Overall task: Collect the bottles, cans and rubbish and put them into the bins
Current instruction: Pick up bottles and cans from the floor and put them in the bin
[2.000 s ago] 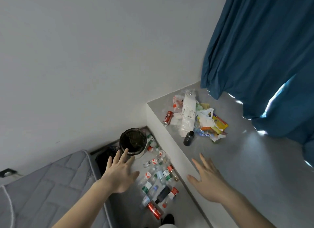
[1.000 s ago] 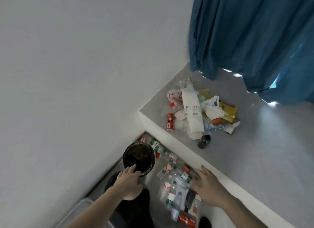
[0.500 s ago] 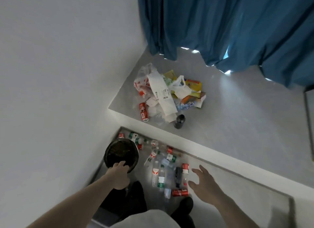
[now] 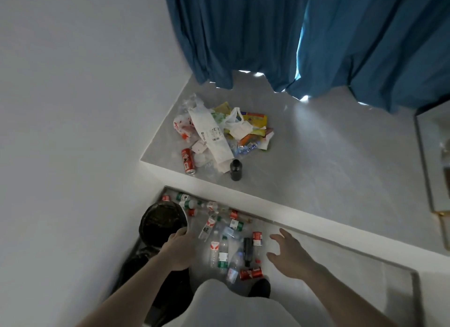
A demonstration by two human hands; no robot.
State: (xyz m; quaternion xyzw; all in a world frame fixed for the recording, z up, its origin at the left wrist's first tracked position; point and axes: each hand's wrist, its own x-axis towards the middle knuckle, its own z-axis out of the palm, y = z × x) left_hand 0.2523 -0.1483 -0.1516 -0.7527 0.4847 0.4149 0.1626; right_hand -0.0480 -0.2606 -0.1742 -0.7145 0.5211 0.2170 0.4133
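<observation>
Left hand (image 4: 179,250) is on the rim of the black-lined bin (image 4: 162,223), fingers curled over its near edge and gripping it; right hand (image 4: 289,255) hovers open above the floor, fingers spread and holding nothing. Between the two hands lies the main scatter of bottles (image 4: 222,251) on the lower floor; I count roughly eight or nine clear plastic ones with red or green labels, though the overlap makes an exact count hard to tell. Just left of the right fingertips stands out one dark bottle (image 4: 247,251), lying flat; beside it one red-labelled bottle (image 4: 257,239); below the right thumb, one red can (image 4: 250,273) on its side, near a black shoe (image 4: 260,287). Beyond the left fingers, past the bin, a few more small bottles crowd the corner by the wall.

Well beyond both hands, up on the raised grey ledge (image 4: 316,161), sits the rubbish heap (image 4: 219,129): white plastic bags, a long white receipt-like wrapper, yellow and orange packets, too tangled to count; at its near edge, one red can (image 4: 187,161) lying flat and one dark bottle (image 4: 235,169), well apart from the fingers. Blue curtain (image 4: 292,34) hangs behind.
</observation>
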